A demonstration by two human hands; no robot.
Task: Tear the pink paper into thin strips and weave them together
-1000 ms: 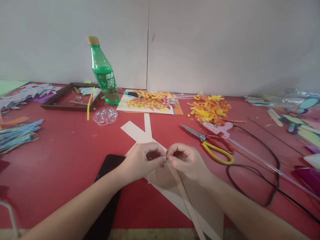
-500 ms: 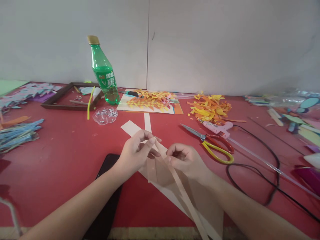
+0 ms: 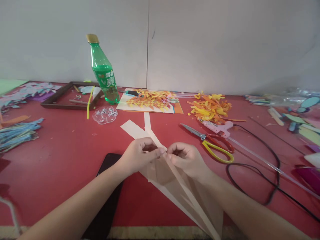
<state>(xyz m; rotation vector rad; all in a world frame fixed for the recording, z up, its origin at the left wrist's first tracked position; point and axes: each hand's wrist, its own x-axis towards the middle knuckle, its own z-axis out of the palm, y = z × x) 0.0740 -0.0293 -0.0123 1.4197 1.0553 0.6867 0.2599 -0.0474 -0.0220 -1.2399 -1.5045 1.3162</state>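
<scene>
The paper strip [image 3: 191, 196] is pale cream, long, narrow and flat-faced, slanting from between the hands toward the worktop's [image 3: 62, 166] near edge, above wider paper of the same colour. The left hand [image 3: 142, 155] pinches it between thumb and fingers, otherwise loosely curled; the right hand [image 3: 186, 158] grips it just beside, fingertips closed together. Around them are one pair of scissors [image 3: 205, 137], one pink glue gun [image 3: 217, 126], one green bottle [image 3: 105, 78] and one brown frame [image 3: 67, 106].
</scene>
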